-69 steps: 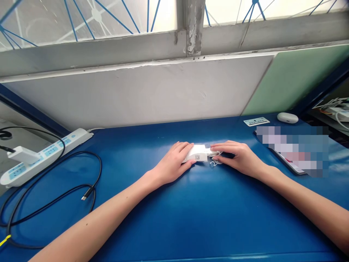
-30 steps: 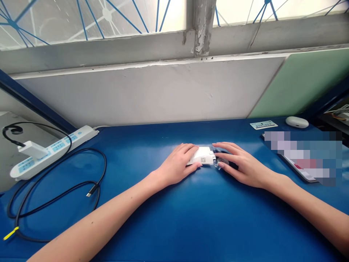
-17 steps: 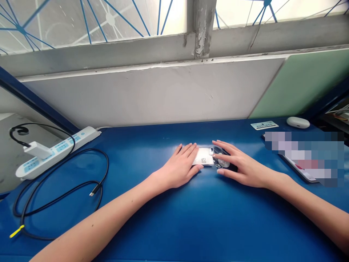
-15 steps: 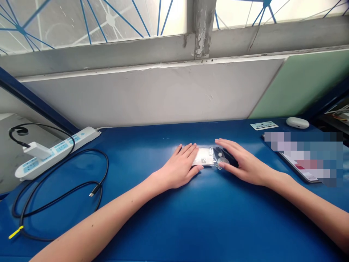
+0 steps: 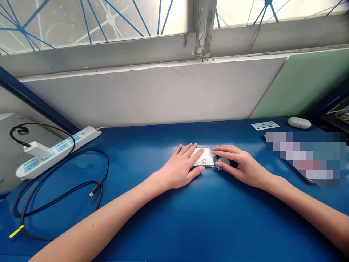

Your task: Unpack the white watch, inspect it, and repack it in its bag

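Could crumple or skid white packet (image 5: 207, 155) by pressing unevenly, with left hand (image 5: 178, 168) spread flat on it, right hand (image 5: 242, 162) half-curled at clear film (image 5: 215, 159), hold impossible to tell.

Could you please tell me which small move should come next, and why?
Perhaps the right hand should pinch the clear edge of the packet: its fingers and thumb stand apart there, while the left hand lies spread on the packet, seemingly steadying it.

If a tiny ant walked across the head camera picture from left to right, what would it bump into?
Power strip → left hand → white packet → right hand → white case.
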Motion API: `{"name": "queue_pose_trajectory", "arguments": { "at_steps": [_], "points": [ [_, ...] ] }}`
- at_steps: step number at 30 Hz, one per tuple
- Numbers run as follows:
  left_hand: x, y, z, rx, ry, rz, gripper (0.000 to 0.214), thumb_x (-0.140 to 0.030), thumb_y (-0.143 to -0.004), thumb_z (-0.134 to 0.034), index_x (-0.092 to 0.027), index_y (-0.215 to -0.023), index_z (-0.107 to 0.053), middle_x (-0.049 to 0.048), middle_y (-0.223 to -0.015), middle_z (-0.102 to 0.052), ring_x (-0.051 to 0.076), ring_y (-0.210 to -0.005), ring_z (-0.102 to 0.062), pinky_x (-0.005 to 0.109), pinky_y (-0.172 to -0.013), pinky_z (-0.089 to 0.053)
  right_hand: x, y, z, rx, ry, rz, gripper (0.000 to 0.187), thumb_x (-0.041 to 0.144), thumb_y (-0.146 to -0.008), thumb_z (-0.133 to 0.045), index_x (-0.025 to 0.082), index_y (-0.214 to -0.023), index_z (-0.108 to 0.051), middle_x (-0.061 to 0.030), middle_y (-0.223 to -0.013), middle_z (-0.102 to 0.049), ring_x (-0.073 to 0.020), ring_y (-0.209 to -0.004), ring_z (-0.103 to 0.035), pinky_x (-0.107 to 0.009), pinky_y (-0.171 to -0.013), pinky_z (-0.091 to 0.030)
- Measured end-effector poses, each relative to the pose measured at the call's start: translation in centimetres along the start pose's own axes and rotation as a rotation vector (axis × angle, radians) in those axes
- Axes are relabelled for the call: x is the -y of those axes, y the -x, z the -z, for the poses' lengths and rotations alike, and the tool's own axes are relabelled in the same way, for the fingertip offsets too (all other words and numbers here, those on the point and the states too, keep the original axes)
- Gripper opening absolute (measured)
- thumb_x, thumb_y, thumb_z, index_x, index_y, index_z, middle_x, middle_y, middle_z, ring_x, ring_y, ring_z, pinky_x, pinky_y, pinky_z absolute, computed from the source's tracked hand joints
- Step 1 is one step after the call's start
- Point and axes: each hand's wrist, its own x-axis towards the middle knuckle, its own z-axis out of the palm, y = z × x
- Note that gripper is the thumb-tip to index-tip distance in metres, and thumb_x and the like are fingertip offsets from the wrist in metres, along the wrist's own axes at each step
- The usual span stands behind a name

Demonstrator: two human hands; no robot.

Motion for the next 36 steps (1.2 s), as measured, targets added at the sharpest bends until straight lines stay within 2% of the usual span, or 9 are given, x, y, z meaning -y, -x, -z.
{"name": "queue_pose_trajectory", "arguments": {
  "at_steps": [5,9,13,18,24,31,36],
  "points": [
    [-0.03,0.00,-0.04,-0.020,0.001,-0.008,0.058,-0.050,-0.104,-0.038,-0.021,-0.154,-0.032,0.0163,-0.161,-0.030,0.032,-0.151,-0.024,0.058,-0.120,-0.019,-0.12,0.16,-0.50,-0.022,-0.031,-0.015,0.032,0.028,-0.093,-0.062,0.025,-0.124,-0.070,-0.0073,-0.121,-0.074,-0.0291,-0.118,-0.066,-0.046,-0.098,-0.058],
    [-0.06,-0.01,-0.06,-0.025,-0.003,-0.006,0.058,-0.049,-0.103,-0.039,-0.021,-0.154,-0.032,0.0166,-0.161,-0.030,0.032,-0.151,-0.025,0.058,-0.120,-0.019,0.09,0.17,-0.58,-0.041,-0.005,-0.031,0.030,0.028,-0.092,-0.062,0.023,-0.120,-0.072,-0.0087,-0.118,-0.075,-0.0301,-0.116,-0.067,-0.047,-0.097,-0.059],
    [-0.14,-0.06,0.03,-0.012,-0.014,0.002,0.058,-0.047,-0.103,-0.040,-0.021,-0.154,-0.032,0.0164,-0.161,-0.031,0.032,-0.150,-0.026,0.057,-0.120,-0.020,0.26,0.14,-0.46,-0.013,-0.005,-0.009,0.037,0.029,-0.090,-0.065,0.019,-0.125,-0.069,-0.0111,-0.124,-0.072,-0.0306,-0.120,-0.065,-0.047,-0.099,-0.058],
    [-0.22,-0.10,0.09,0.009,-0.034,0.012,0.059,-0.048,-0.103,-0.039,-0.019,-0.154,-0.033,0.0171,-0.161,-0.030,0.033,-0.150,-0.025,0.056,-0.121,-0.019,0.17,0.24,-0.55,0.032,0.024,0.013,0.036,0.028,-0.095,-0.058,0.018,-0.128,-0.066,-0.0097,-0.128,-0.071,-0.0282,-0.125,-0.061,-0.046,-0.103,-0.055],
    [-0.26,-0.08,0.08,0.001,-0.034,0.008,0.059,-0.049,-0.103,-0.040,-0.020,-0.154,-0.032,0.0169,-0.160,-0.031,0.033,-0.150,-0.027,0.056,-0.120,-0.021,0.27,0.26,-0.81,0.001,0.035,0.037,0.032,0.022,-0.098,-0.051,0.021,-0.125,-0.068,-0.0064,-0.124,-0.073,-0.0262,-0.124,-0.062,-0.044,-0.104,-0.054],
    [-0.20,-0.06,0.08,0.016,-0.044,0.010,0.061,-0.049,-0.103,-0.039,-0.018,-0.154,-0.032,0.0181,-0.161,-0.029,0.034,-0.150,-0.025,0.055,-0.121,-0.019,0.05,0.27,-0.71,-0.019,-0.034,-0.097,0.030,0.029,-0.095,-0.059,0.021,-0.122,-0.070,-0.0098,-0.128,-0.070,-0.0295,-0.115,-0.068,-0.044,-0.096,-0.059],
    [-0.21,-0.02,0.00,0.018,-0.061,0.011,0.061,-0.051,-0.103,-0.037,-0.019,-0.155,-0.029,0.0163,-0.162,-0.029,0.032,-0.151,-0.024,0.053,-0.121,-0.018,0.05,0.43,-0.71,0.031,-0.010,0.001,0.040,0.027,-0.094,-0.059,0.016,-0.133,-0.062,-0.0129,-0.134,-0.066,-0.0290,-0.127,-0.060,-0.045,-0.104,-0.054]
  ]
}}
